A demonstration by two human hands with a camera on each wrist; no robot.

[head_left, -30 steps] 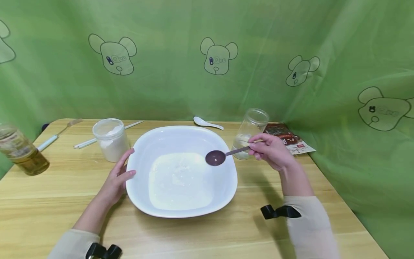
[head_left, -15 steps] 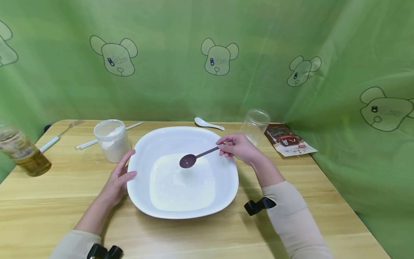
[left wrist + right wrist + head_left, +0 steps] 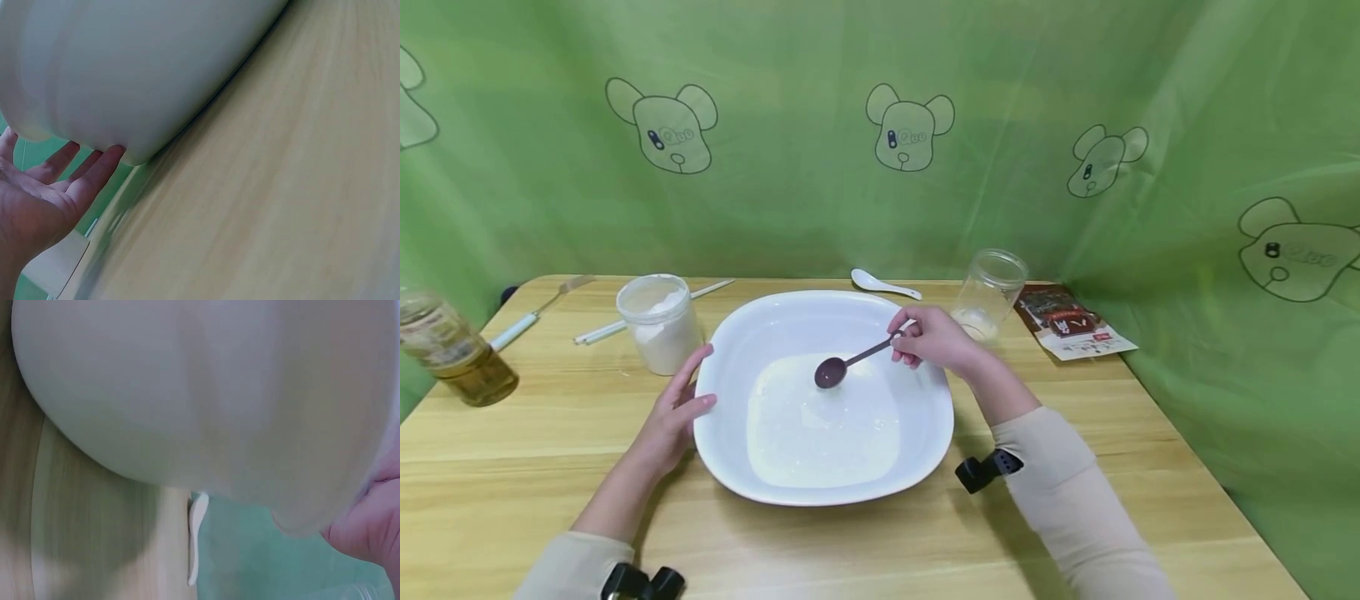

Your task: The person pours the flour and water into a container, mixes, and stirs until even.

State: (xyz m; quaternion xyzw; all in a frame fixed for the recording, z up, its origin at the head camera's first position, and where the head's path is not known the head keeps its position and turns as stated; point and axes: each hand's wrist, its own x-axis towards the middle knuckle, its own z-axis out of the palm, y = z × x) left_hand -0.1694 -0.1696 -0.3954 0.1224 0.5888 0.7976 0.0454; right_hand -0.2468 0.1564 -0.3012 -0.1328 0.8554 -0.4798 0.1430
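A large white basin (image 3: 722,450) stands in the middle of the table, with a pale, shiny layer across its bottom. My left hand (image 3: 672,417) holds the basin's left side, thumb over the rim; in the left wrist view its fingers (image 3: 94,178) touch the outer wall. Between thumb and fingers, my right hand (image 3: 931,337) pinches the handle end of a dark brown measuring spoon (image 3: 831,372). The spoon's bowl hangs over the basin's inside, tilted to the left. In the right wrist view the basin wall hides the spoon and most of the right hand (image 3: 369,519).
Left of the basin are a jar of white powder (image 3: 662,329), white sticks (image 3: 602,332), a long-handled brush (image 3: 523,321) and a bottle of amber liquid (image 3: 463,362). Behind it lies a white spoon (image 3: 880,285). At right stand a clear jar (image 3: 988,292) and a brown packet (image 3: 1067,325).
My right hand has carried the measuring spoon leftward from beside the clear jar to over the basin's middle, and its bowl has tipped. The left hand stays on the rim.
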